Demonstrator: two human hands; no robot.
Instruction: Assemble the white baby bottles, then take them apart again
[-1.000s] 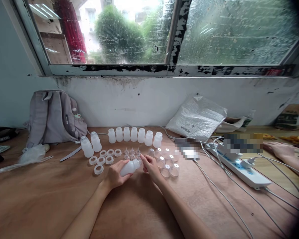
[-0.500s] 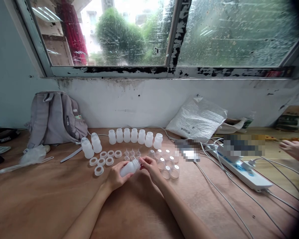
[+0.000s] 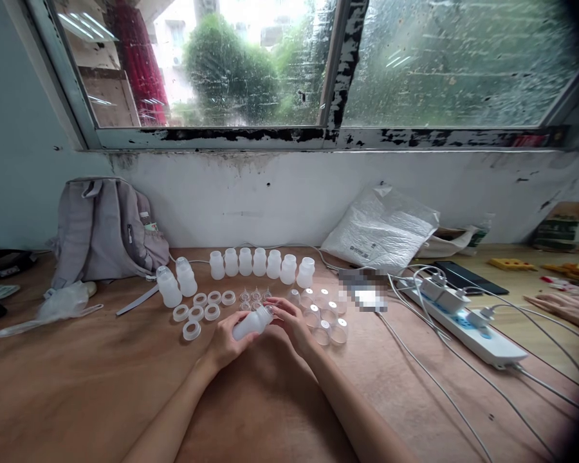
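My left hand (image 3: pixel 226 341) is wrapped round the body of a frosted baby bottle (image 3: pixel 249 325), which tilts with its top toward the right. The fingers of my right hand (image 3: pixel 289 321) close around the bottle's top end, where a clear collar shows; they partly hide it. Just behind the hands stand several clear nipples (image 3: pixel 256 296), some of them covered by the bottle and fingers. Several white screw rings (image 3: pixel 196 313) lie left of my left hand. Clear dome caps (image 3: pixel 328 312) stand right of my right hand.
Several open bottles (image 3: pixel 259 262) stand in a row behind. Two capped bottles (image 3: pixel 168 287) are at the left, near a grey backpack (image 3: pixel 101 225). Rightward are a power strip (image 3: pixel 482 337) with cables, a silvery bag (image 3: pixel 386 225) and another person's hand (image 3: pixel 564 305).
My right fingers have shifted over the bottle's top end, while my left hand keeps its hold. At the far right, the other person's hand has lowered onto the table.
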